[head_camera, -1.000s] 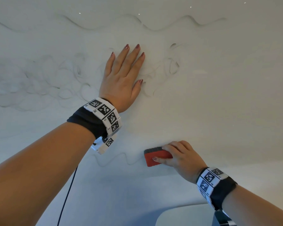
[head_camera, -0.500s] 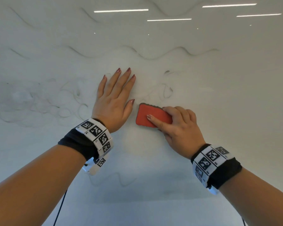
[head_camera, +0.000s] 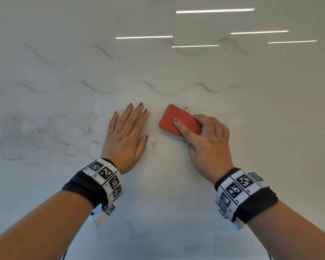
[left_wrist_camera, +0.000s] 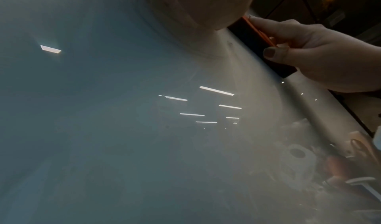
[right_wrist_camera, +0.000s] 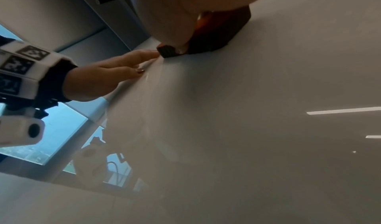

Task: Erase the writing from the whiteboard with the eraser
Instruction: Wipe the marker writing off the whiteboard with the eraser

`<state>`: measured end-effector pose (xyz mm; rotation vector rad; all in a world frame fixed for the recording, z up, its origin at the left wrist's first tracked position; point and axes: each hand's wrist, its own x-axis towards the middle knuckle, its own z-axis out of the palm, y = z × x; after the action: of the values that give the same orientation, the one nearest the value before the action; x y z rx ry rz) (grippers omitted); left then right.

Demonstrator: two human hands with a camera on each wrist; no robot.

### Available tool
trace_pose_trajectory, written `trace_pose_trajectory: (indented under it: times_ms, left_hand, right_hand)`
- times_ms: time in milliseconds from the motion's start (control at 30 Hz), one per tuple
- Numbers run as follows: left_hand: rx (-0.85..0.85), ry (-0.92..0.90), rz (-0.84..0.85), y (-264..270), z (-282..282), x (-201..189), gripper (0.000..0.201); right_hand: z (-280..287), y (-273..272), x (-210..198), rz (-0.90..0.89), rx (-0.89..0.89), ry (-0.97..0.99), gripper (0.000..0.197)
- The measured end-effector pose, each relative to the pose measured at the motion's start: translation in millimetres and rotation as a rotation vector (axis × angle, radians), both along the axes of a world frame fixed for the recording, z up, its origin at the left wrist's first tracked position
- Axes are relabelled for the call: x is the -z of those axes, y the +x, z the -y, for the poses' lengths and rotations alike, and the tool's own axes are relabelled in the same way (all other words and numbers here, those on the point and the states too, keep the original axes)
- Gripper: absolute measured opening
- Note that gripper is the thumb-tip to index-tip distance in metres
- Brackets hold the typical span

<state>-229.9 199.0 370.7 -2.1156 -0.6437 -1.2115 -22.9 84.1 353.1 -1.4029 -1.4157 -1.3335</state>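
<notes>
The right hand (head_camera: pixel 208 141) gripped the red eraser (head_camera: pixel 180 120) flat against the whiteboard (head_camera: pixel 251 109); the left hand (head_camera: pixel 125 136) lay open beside it. Wavy lines (head_camera: pixel 176 91) above and smudged scribbles (head_camera: pixel 45 139) at the left remained, so much work seemed left.

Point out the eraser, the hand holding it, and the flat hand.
red eraser (head_camera: pixel 170 117), head view, bare red back.
right hand (head_camera: pixel 208 145), head view, back of hand.
left hand (head_camera: pixel 124 139), head view, back of hand.
</notes>
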Motion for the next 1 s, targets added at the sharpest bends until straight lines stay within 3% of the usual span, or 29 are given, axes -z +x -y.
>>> trace_pose_trajectory:
  times_ms: [200,267,500,667,867,1000]
  left_hand:
    - [0.018,-0.004,0.021,4.2,1.2,3.4,0.057]
    - [0.021,-0.003,0.025,4.5,0.9,3.9,0.057]
    - [0.011,-0.002,0.006,1.9,0.5,1.9,0.057]
    - [0.015,0.015,0.005,1.5,0.9,1.4,0.056]
    - [0.016,0.011,0.012,1.8,1.3,2.5,0.057]
    - [0.011,0.006,0.019,2.5,1.5,3.0,0.057]
  right_hand:
    - [3.0,8.5,37.3,0.141,-0.009,-0.080,0.059]
    - [10.2,19.1,41.4,0.111,0.000,-0.082,0.057]
    - [17.2,31.7,-3.8,-0.142,0.012,0.088,0.049]
    - [6.0,6.9,-17.9,-0.082,0.002,0.045,0.054]
    - [7.1,5.3,35.6,0.110,-0.010,-0.096,0.053]
    - [29.5,34.3,58.9,-0.037,0.009,-0.080,0.055]
